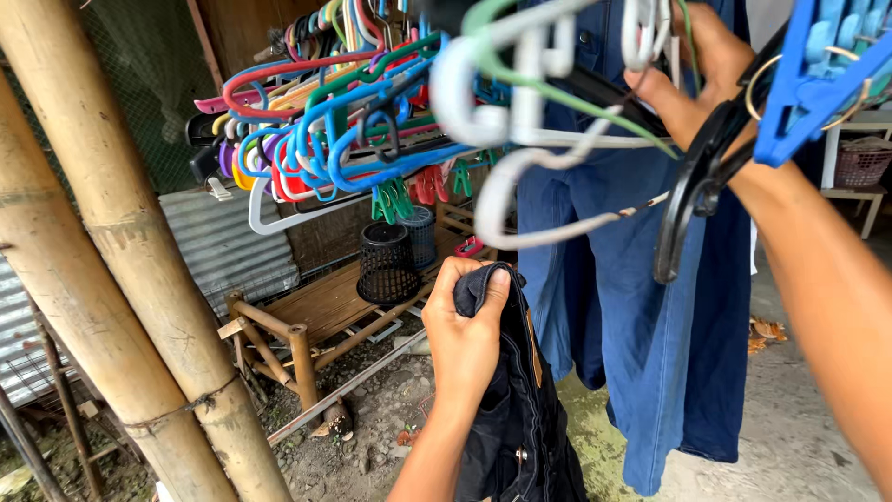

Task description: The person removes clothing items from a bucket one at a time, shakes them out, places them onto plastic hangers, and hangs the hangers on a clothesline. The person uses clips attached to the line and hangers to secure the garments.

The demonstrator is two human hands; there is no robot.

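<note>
Left hand (462,335), lower centre: fingers clenched on dark jeans (520,409) | right hand (697,79), upper right: gripping hangers (548,121), grip unclear | blue garment (650,325) behind.

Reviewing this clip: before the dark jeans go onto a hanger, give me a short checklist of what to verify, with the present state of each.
1. Left hand has a firm hold on the dark jeans: ok, fingers wrap the bunched waistband.
2. Right hand has reached the hangers: ok, it is raised among the black hanger and white hangers.
3. One hanger singled out: cannot tell, several overlap at the hand.
4. Jeans off the ground: cannot tell, the lower part leaves the frame.
5. Room beside the hanging blue garment: not ok, the jeans sit close against it.
</note>
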